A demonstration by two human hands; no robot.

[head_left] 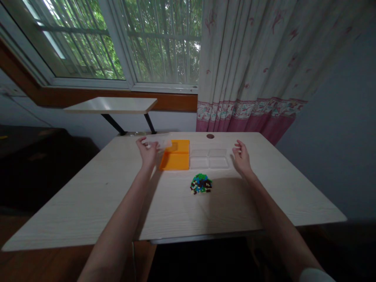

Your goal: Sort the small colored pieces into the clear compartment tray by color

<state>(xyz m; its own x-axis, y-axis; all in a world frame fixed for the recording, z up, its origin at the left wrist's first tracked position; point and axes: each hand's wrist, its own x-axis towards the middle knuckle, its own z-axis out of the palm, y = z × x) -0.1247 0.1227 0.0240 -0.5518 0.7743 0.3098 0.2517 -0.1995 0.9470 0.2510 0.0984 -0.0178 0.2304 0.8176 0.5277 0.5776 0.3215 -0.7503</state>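
Note:
My left hand (148, 154) pinches a thin clear plastic piece (160, 139), perhaps a lid, raised over the far left corner of an orange tray (188, 156). That tray has two compartments and lies flat on the table. Right beside it sits a clear divided tray (208, 159) with several compartments. My right hand (242, 157) hovers just right of the clear tray, fingers apart and slightly curled, holding nothing. In front of both trays is a small heap of toy building bricks (201, 184) in green, blue, dark brown and cream.
The pale wooden table (96, 203) has a round cable hole (210, 136) near its back edge. A raised white shelf (114, 105) on black legs stands at the back left. Behind are a barred window (164, 43) and a patterned curtain (249, 70).

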